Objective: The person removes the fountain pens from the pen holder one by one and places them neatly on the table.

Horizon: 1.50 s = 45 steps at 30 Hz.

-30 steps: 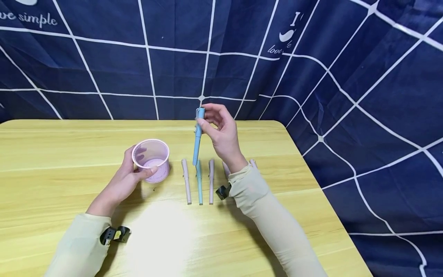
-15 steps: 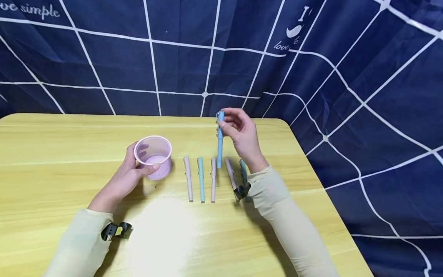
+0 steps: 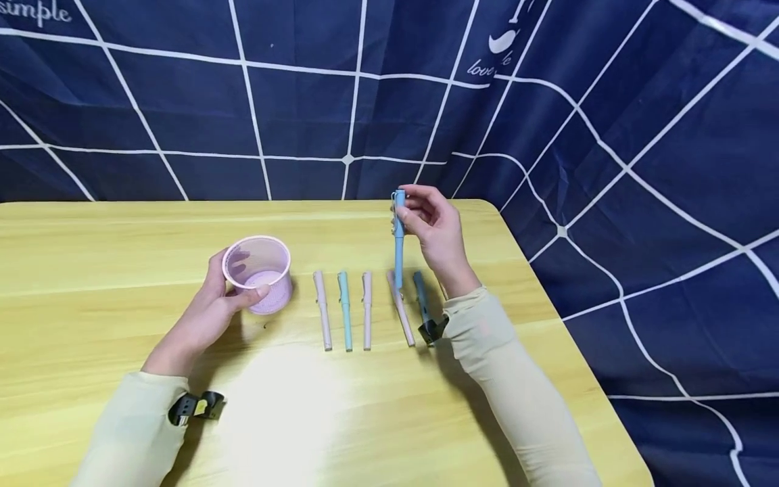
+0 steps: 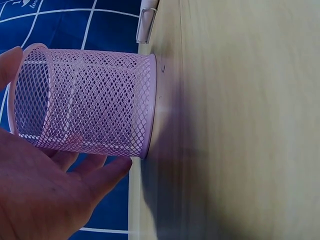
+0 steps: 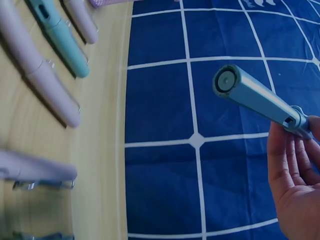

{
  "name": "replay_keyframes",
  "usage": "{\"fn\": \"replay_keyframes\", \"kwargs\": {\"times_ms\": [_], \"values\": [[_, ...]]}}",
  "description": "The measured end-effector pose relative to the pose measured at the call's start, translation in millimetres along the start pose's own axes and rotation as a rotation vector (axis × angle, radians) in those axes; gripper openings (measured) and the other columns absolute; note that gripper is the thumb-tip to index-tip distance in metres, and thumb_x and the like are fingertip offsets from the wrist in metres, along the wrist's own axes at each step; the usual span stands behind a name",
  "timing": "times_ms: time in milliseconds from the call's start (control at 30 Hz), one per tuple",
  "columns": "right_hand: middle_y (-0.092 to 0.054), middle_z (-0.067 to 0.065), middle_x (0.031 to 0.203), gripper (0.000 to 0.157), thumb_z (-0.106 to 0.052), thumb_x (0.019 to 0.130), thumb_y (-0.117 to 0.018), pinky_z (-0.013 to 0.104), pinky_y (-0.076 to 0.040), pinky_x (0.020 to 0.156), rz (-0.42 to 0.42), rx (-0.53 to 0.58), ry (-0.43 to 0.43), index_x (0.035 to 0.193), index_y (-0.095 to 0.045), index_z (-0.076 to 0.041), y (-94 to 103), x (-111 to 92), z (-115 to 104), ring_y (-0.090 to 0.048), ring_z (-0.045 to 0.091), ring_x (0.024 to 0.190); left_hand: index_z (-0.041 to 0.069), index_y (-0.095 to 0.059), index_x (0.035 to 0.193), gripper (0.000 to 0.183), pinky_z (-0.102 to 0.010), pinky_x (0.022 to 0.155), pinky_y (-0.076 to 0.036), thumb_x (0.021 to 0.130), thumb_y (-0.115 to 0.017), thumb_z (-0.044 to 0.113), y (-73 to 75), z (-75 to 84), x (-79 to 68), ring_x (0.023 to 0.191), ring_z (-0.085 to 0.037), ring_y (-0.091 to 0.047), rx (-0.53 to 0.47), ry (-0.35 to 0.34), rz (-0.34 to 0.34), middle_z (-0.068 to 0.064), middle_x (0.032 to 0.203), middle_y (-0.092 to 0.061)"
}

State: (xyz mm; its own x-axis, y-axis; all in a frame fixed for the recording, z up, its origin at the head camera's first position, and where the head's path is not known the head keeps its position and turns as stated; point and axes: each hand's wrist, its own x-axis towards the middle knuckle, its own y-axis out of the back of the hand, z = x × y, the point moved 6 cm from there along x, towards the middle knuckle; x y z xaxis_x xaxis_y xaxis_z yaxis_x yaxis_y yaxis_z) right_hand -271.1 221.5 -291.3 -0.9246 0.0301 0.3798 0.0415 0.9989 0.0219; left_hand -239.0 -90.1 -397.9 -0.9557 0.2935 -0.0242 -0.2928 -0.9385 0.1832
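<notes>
My left hand (image 3: 209,308) grips a pink mesh pen holder (image 3: 278,295) at the table's left, thumb over its front rim, fingers behind. In the left wrist view the mesh wall (image 4: 95,100) shows, its base right at the tabletop. My right hand (image 3: 441,237) pinches a blue pen (image 3: 399,250) near its clip end, holding it upright above the table; the right wrist view shows the pen's far end (image 5: 245,90) pointing away from the fingers. Below lie a tilted pink pen (image 3: 403,318) and a dark teal pen (image 3: 421,294), the latter partly behind the wrist camera.
Left of these, a pink pen (image 3: 323,314), a light teal pen (image 3: 345,314) and another pink pen (image 3: 367,314) lie side by side on the wooden table (image 3: 122,270). A blue curtain with white lines (image 3: 304,115) hangs behind and to the right.
My right hand has moved to the right with the blue pen, from over the light teal pen to over the tilted pink one. The left hand keeps its grip on the pen holder.
</notes>
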Motion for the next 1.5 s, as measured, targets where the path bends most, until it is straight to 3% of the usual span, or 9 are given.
{"fn": "replay_keyframes", "kwargs": {"times_ms": [367, 667, 933, 1500], "values": [[-0.063, 0.007, 0.094, 0.03, 0.009, 0.094, -0.059, 0.025, -0.056, 0.069, 0.029, -0.076, -0.098, 0.123, -0.054, 0.01, 43.2, -6.9, 8.4, -0.064, 0.014, 0.075, 0.004, -0.009, 0.153, 0.078, -0.057, 0.113, -0.015, 0.095, -0.061, 0.012, -3.6, 1.0, 4.0, 0.139, -0.038, -0.018, 0.003, 0.005, -0.014, -0.02, 0.153, -0.02], [-0.06, 0.007, 0.094, 0.031, 0.006, 0.095, -0.059, 0.023, -0.054, 0.071, 0.09, -0.223, -0.213, 0.125, -0.053, 0.011, 74.8, -10.0, 15.5, -0.063, 0.012, 0.076, 0.003, -0.009, 0.152, 0.077, -0.055, 0.112, -0.019, 0.096, -0.06, 0.012, -4.0, -0.7, 2.2, 0.137, -0.037, -0.02, -0.013, 0.006, -0.012, -0.02, 0.152, -0.019], [-0.061, 0.004, 0.091, 0.032, 0.003, 0.095, -0.06, 0.021, -0.053, 0.07, 0.078, -0.318, -0.269, 0.125, -0.054, 0.012, 95.8, -17.1, 21.5, -0.061, 0.009, 0.074, 0.004, -0.007, 0.153, 0.078, -0.057, 0.112, -0.018, 0.096, -0.06, 0.011, -1.1, -1.1, 1.5, 0.137, -0.038, -0.019, -0.016, 0.002, -0.011, -0.018, 0.153, -0.018], [-0.063, 0.002, 0.089, 0.031, 0.004, 0.094, -0.06, 0.022, -0.054, 0.068, 0.078, -0.395, -0.365, 0.123, -0.054, 0.014, 126.4, -33.5, 33.3, -0.061, 0.006, 0.073, 0.002, -0.007, 0.153, 0.078, -0.06, 0.111, -0.017, 0.095, -0.06, 0.01, 0.4, -0.3, 0.2, 0.136, -0.04, -0.018, -0.014, -0.022, -0.008, -0.021, 0.153, -0.017]]}}
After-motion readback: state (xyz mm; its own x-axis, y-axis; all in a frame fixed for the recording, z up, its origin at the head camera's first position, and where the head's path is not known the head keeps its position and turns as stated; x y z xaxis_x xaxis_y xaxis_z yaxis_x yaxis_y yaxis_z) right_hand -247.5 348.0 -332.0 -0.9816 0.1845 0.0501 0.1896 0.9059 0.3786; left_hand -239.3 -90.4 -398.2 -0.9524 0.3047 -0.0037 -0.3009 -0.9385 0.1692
